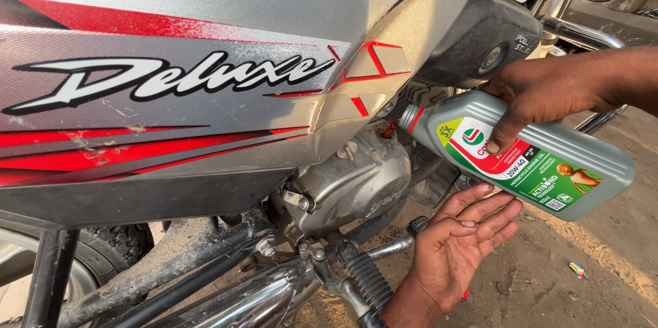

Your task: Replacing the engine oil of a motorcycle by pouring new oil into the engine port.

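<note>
the right hand [541, 88] is coming in from three o'clock and gripping a grey engine oil bottle [521, 153], fingers wrapped over its upper side with the index finger pressing down onto the green, red and white label. the bottle is lying tilted, its neck pointing toward nine o'clock and slightly up, base hanging down toward four o'clock. the neck is meeting the filler opening [391, 129] on top of the silver engine crankcase [360, 180], and a thin reddish-amber stream of oil is showing right at that spot; whether the neck is touching the rim or sitting just beside it, i cannot tell. the left hand [459, 246] is coming up from six o'clock, palm up, fingers open and loosely stretched, hovering just under the bottle's belly without clearly touching it, holding nothing. above it all, from nine o'clock across to twelve, the motorcycle's silver and red side panel [205, 81] is filling the view, dusty along its lower edge. at one o'clock a dark grey dusty cover [473, 40] is sitting just behind the right hand's knuckles. down at seven o'clock the chrome exhaust pipe [253, 304] is running low, with the kick-start lever [373, 266] near the left wrist. the ground [582, 252] at four o'clock is packed dirt, with a small scrap of coloured wrapper [577, 270] lying well apart from both hands.
</note>
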